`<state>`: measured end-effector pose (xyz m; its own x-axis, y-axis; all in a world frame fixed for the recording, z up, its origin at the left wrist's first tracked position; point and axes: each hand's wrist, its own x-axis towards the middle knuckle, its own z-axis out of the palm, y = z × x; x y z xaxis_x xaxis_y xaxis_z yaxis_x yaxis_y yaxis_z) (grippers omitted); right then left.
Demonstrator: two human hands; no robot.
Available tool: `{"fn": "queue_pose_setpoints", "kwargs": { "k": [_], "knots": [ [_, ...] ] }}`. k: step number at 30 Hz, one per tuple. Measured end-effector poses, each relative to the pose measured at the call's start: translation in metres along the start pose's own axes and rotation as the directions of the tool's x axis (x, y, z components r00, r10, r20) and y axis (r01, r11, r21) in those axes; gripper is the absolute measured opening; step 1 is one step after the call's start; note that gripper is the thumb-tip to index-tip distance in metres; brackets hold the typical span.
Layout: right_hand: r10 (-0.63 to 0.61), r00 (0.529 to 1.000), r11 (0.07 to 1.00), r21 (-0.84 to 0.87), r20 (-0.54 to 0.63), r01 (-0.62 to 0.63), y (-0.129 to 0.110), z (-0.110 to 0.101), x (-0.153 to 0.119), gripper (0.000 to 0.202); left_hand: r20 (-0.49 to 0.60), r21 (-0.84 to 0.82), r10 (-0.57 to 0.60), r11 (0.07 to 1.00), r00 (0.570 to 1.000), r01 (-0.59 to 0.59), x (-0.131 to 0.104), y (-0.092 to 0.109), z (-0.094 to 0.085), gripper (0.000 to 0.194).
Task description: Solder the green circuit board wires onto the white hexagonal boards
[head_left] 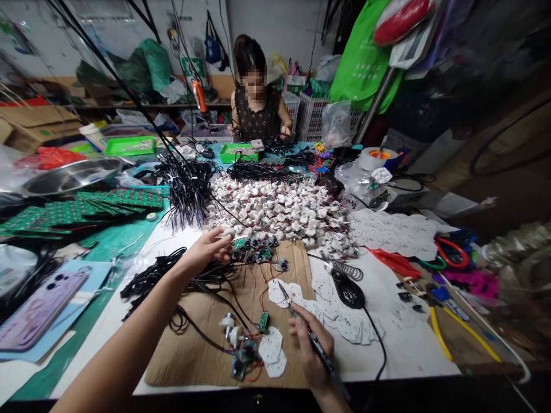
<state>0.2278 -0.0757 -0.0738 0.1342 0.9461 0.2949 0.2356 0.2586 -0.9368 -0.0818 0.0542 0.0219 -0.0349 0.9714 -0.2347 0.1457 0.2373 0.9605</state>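
The pen-like tool (319, 350) slants across the right of the cardboard sheet (189, 367), its long axis running from near right up to far left, its tip over a white plate (278, 297). Whether the tip touches it, I can't tell from here. I have it gripped in my right hand (308, 344), fingers wrapped round the handle, thumb side up toward the tip.

The wired circuit boards (260, 253) lie beyond the tip and a little left; my left hand (210, 246) is the nearer one, just beside them on their left. Its fingers are partly curled, and I can't make out whether they pinch anything. Just past those fingertips spreads the heap of white parts (279, 206), with a co-worker (260, 117) across the table.
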Motion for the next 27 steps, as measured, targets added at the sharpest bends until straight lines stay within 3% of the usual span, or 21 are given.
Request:
{"fn": "queue_pose_setpoints", "kwargs": {
  "k": [3, 6, 10, 15, 22, 24, 27],
  "knots": [
    [0.014, 1.000, 1.000, -0.003, 0.012, -0.014, -0.002, -0.001, 0.001, 0.034, 0.075, -0.252, -0.030, 0.967, 0.997, 0.048, -0.022, -0.011, 0.014, 0.065],
    [0.020, 1.000, 1.000, -0.001, 0.023, -0.020, -0.001, -0.001, 0.000, 0.034, 0.045, -0.315, -0.074, 0.945, 0.996, 0.084, -0.033, -0.029, 0.027, 0.065],
    [0.011, 1.000, 1.000, -0.005, 0.007, -0.011, -0.001, 0.000, 0.000, 0.034, 0.051, -0.148, -0.041, 0.988, 0.998, 0.048, -0.039, -0.049, 0.039, 0.057],
    [0.016, 1.000, 1.000, -0.007, -0.003, -0.016, -0.003, 0.000, 0.000, 0.034, 0.071, 0.131, 0.056, 0.989, 0.996, -0.065, -0.045, -0.054, 0.047, 0.053],
    [0.010, 1.000, 1.000, -0.010, -0.005, -0.010, -0.003, 0.000, 0.000, 0.033, 0.075, 0.198, 0.175, 0.962, 0.982, -0.187, -0.042, -0.053, 0.047, 0.044],
    [0.008, 1.000, 1.000, -0.013, -0.001, -0.008, -0.002, 0.001, 0.000, 0.033, 0.079, 0.178, 0.184, 0.964, 0.980, -0.196, -0.042, -0.051, 0.046, 0.050],
    [0.015, 1.000, 1.000, -0.013, 0.002, -0.015, -0.002, 0.001, 0.000, 0.034, 0.093, 0.153, 0.175, 0.970, 0.980, -0.188, -0.043, -0.047, 0.046, 0.078]
  ]
}}
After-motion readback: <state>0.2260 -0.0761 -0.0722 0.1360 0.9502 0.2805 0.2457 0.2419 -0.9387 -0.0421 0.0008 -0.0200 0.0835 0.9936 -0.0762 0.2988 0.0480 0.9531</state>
